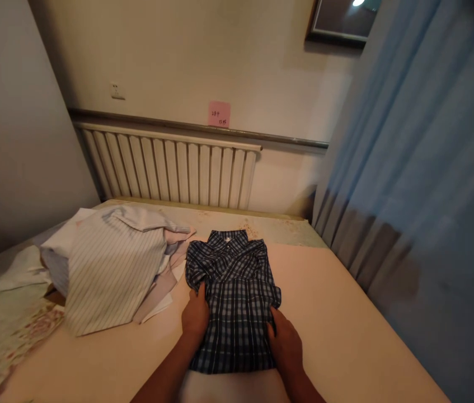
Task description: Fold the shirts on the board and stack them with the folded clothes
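Note:
A dark blue and grey plaid shirt (pixel 237 313) lies folded narrow on the pale surface, its collar pointing away from me and its sleeves tucked in over the front. At its left edge, just below the folded sleeve, my left hand (pixel 195 316) is closed on the fabric, the thumb pointing forward. Opposite, my right hand (pixel 286 338) pinches the shirt's right edge, with thumb and fingers curled at the cloth. Parts of the fingertips of both hands are hidden by the fabric.
To the left lies a loose heap of clothes with a white striped shirt (pixel 111 274) on top. A floral cloth (pixel 31 330) shows beneath. Behind the bed-like surface (pixel 337 324) stand a radiator (pixel 178 168) and a wall bearing a pink note (pixel 219 114). A blue curtain (pixel 421 184) hangs along the right.

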